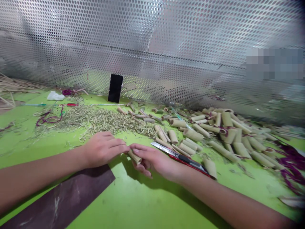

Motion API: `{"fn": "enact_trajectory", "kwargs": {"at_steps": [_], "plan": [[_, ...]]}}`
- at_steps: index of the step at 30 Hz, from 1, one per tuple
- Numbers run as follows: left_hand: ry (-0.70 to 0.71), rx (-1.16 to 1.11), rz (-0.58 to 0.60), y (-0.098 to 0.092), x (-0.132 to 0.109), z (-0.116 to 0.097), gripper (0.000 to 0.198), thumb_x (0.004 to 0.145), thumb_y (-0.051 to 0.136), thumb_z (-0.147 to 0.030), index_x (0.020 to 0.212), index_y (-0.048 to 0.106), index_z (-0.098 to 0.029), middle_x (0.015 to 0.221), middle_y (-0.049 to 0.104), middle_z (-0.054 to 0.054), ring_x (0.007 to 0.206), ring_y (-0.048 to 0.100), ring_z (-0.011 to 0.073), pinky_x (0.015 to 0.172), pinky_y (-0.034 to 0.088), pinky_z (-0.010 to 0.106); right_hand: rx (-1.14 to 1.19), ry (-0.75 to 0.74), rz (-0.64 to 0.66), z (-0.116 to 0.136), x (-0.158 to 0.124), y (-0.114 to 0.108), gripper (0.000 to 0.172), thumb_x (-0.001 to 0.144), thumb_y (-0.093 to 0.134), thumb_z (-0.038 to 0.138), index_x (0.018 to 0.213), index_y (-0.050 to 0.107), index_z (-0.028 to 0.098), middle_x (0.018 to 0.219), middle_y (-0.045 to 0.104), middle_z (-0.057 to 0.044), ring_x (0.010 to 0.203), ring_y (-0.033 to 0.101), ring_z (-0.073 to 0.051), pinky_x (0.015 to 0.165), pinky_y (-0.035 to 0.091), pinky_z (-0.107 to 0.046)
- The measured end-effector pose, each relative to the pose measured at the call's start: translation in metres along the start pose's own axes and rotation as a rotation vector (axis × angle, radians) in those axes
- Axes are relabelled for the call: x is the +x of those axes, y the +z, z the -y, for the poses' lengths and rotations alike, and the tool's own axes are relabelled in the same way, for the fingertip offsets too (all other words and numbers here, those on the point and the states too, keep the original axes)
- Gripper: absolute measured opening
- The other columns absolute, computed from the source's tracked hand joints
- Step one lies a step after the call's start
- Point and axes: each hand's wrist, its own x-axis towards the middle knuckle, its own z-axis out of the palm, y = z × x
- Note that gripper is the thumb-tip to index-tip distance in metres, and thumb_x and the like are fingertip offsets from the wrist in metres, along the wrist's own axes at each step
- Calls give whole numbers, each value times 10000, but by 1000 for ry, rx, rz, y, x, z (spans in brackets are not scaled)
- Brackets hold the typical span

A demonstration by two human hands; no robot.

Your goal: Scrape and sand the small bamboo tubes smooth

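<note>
A short bamboo piece (134,157) is held between both hands over the green table (124,200). My right hand (151,158) grips it with the fingers curled round it. The fingers of my left hand (105,149) are pressed together, their tips at its upper end. A red and black utility knife (184,159) with its blade out lies just beyond my right wrist. Short bamboo tubes (193,134) are heaped behind and to the right of the knife. Thin shavings (111,121) are spread behind my left hand.
A dark sheet (78,198) lies under my left forearm. A phone (115,88) leans on the perforated metal screen (143,41) at the back. Purple string (292,159) lies at the far right, white tissue (55,95) and a red-handled tool (72,104) at the back left.
</note>
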Motion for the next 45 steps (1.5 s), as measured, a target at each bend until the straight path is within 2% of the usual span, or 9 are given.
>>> {"fn": "enact_trajectory", "kwargs": {"at_steps": [5, 10, 14, 19, 26, 29, 31, 37, 45], "plan": [[85, 120, 51, -6, 6, -3, 269, 1051, 390, -123, 1077, 657, -136, 934, 757, 54, 729, 679, 149, 662, 498, 293, 59, 13, 31, -2, 2, -3, 346, 927, 663, 530, 1008, 576, 206, 629, 546, 61, 455, 418, -76, 418, 288, -207], [139, 292, 123, -8, 15, -8, 283, 1040, 372, -111, 980, 649, -121, 844, 716, 61, 636, 631, 154, 616, 469, 305, 94, -13, 45, -6, 7, -5, 335, 937, 640, 538, 954, 552, 215, 605, 534, 65, 421, 396, -76, 388, 274, -207], [154, 299, 156, -7, 16, -8, 293, 1049, 348, -111, 992, 636, -104, 839, 705, 62, 625, 626, 161, 591, 458, 318, 78, -37, 33, -5, 8, -3, 345, 938, 638, 544, 903, 536, 216, 593, 533, 71, 419, 411, -75, 392, 293, -212], [127, 251, 115, -6, 12, -6, 298, 1059, 341, -126, 982, 629, -125, 838, 715, 46, 646, 639, 156, 608, 466, 318, 75, -47, -24, 1, 5, 3, 370, 886, 708, 537, 940, 538, 212, 599, 527, 79, 455, 436, -80, 408, 303, -217], [-91, 15, 49, -2, 9, -7, 209, 1045, 452, -256, 961, 621, -166, 858, 726, 25, 652, 653, 144, 570, 456, 276, 128, -110, -58, -8, 9, -4, 386, 894, 703, 543, 1004, 553, 206, 602, 567, 75, 450, 463, -86, 411, 331, -225], [-241, -162, 76, -2, 9, -10, 338, 1063, 466, -443, 1112, 642, -158, 912, 738, 36, 641, 669, 139, 542, 482, 251, 113, -127, -69, -12, 9, -6, 411, 909, 695, 560, 1067, 545, 211, 691, 645, 41, 521, 543, -94, 451, 394, -212], [-329, -276, 69, -1, 9, -11, 378, 1051, 502, -498, 1188, 652, -180, 962, 749, 34, 650, 685, 120, 572, 521, 231, 56, -122, -90, -12, 7, -7, 411, 930, 674, 561, 1109, 547, 213, 770, 688, 12, 579, 594, -101, 492, 449, -214], [-307, -387, -23, 4, 3, -9, 175, 1042, 559, -256, 1061, 724, -202, 1000, 783, 18, 903, 742, 138, 797, 579, 232, 37, -153, -101, -13, 6, -7, 359, 956, 651, 540, 1087, 560, 218, 862, 718, -14, 616, 622, -95, 522, 491, -205], [-282, -267, 5, 2, 2, -9, 159, 1035, 521, -199, 1057, 678, -185, 945, 763, 11, 789, 720, 141, 690, 549, 243, 28, -153, -68, -13, 6, -8, 358, 960, 642, 545, 1048, 563, 207, 944, 745, -33, 610, 642, -76, 537, 523, -192]]}}
